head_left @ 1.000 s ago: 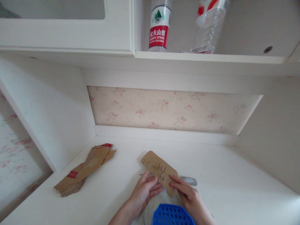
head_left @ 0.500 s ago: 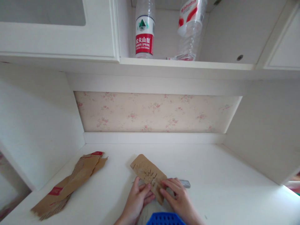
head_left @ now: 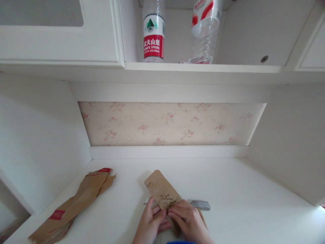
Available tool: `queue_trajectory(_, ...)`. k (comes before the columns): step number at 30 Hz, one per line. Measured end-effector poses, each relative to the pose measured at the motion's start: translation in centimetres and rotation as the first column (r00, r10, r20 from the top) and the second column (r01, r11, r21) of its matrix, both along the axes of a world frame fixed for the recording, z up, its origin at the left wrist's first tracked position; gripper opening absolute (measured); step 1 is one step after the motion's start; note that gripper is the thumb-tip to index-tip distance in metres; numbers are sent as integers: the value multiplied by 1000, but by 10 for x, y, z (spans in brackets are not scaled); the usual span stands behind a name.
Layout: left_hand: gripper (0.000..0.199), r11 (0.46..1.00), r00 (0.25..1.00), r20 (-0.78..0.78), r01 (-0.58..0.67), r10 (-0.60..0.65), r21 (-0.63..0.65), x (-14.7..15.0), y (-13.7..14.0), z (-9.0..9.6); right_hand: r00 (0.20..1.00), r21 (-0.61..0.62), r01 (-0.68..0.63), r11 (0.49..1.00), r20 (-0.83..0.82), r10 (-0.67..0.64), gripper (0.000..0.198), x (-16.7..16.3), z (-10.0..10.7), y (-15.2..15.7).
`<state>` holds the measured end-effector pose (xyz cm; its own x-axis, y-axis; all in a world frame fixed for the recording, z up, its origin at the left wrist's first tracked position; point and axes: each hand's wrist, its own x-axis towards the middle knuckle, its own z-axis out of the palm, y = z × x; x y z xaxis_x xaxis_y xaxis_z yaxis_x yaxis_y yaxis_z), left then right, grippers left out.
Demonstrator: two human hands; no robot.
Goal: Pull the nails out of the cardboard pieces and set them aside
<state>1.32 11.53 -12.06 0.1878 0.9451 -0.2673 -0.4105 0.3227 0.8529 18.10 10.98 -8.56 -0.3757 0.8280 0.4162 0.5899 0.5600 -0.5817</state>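
A piece of brown cardboard (head_left: 162, 189) with dark marks and small holes on its face slants over the white tabletop. My left hand (head_left: 152, 222) grips its lower left edge between thumb and fingers. On the other side, my right hand (head_left: 189, 218) pinches the lower part, fingertips close to my left thumb. A strip of brown shows past the right hand's outer side. Just behind that hand lies a grey, flat-ended object (head_left: 200, 205), partly covered, its kind unclear.
A torn cardboard strip (head_left: 73, 206) with red patches lies on the white tabletop (head_left: 241, 203) at left. A blue edge (head_left: 180, 242) shows at the bottom. Overhead, a shelf (head_left: 203, 67) holds a red-labelled water bottle (head_left: 153, 40) and another clear bottle (head_left: 204, 37).
My right hand has shifted left toward my left hand, and the cardboard's lower part is more bent. The view has tilted, leaving less of the blue thing in sight.
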Motion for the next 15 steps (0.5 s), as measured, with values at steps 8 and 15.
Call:
queue_trajectory(8, 91, 999, 1000, -8, -8, 8, -33, 0, 2, -5, 996, -7, 82, 997, 29, -82, 23, -3, -4, -1)
queue_trajectory(15, 84, 999, 999, -41, 29, -28, 24, 2, -1, 1, 996, -24, 44, 999, -78, -46, 29, -2, 1, -4)
